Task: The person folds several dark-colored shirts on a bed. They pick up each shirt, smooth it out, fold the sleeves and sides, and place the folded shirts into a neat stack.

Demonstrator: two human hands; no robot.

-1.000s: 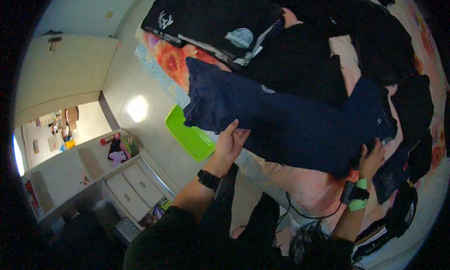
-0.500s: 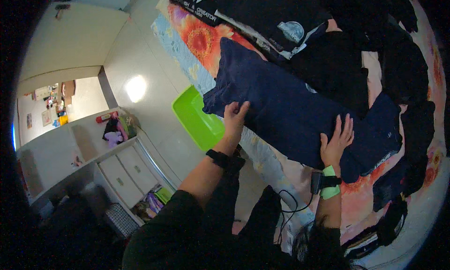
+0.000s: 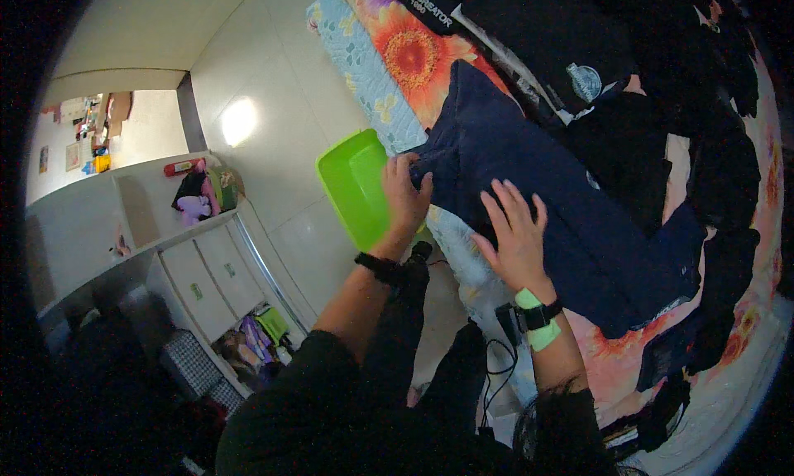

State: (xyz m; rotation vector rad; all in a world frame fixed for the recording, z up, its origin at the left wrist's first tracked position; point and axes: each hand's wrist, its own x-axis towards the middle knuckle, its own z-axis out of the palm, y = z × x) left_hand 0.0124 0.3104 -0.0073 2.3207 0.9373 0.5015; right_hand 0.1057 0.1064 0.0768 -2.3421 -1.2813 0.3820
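A navy-blue garment, its exact kind unclear, lies stretched diagonally across the flower-print bed cover. My left hand is at its left end, the thumb and curled fingers pinching the edge. Over the garment's lower side, nearer the middle, my right hand is open with fingers spread, holding nothing; whether its fingertips touch the cloth is hard to tell. A small pale mark shows near the garment's far right end.
Several black garments cover the bed beyond and to the right. A bright green plastic tub stands on the tiled floor beside the bed. White drawers are at left. A black cable hangs near my right forearm.
My right hand has lifted from the garment's right part and moved left toward its middle. My left hand stays at the left end. The whole view has shifted slightly.
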